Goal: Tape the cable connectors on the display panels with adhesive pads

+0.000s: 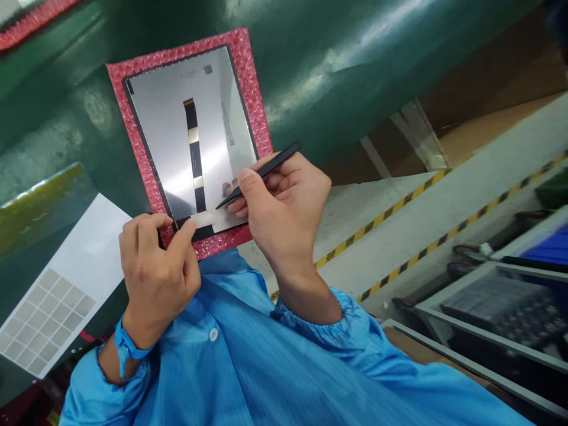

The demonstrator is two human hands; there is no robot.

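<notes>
A tablet-sized display panel (166,133) lies back side up on pink bubble wrap (255,89). A black flex cable (196,157) runs down the middle of its silvery back. Along the panel's lower edge sits a pale, shiny strip (203,219), with black areas beside it. My left hand (155,260) grips the panel's lower left corner, fingers bent, the thumb by the strip's left end. Black tweezers (270,168) are held pen-like in my right hand (284,207). Their tip points down just above the strip; whether it touches cannot be made out.
On the green work surface (306,65), a white sheet with grey square stickers (57,307) lies at the left, near a yellowish clear film (44,204). More pink bubble wrap (39,23) shows top left. Beyond the table edge are cardboard (488,77), striped floor tape (399,204) and a grey-framed rack (501,331).
</notes>
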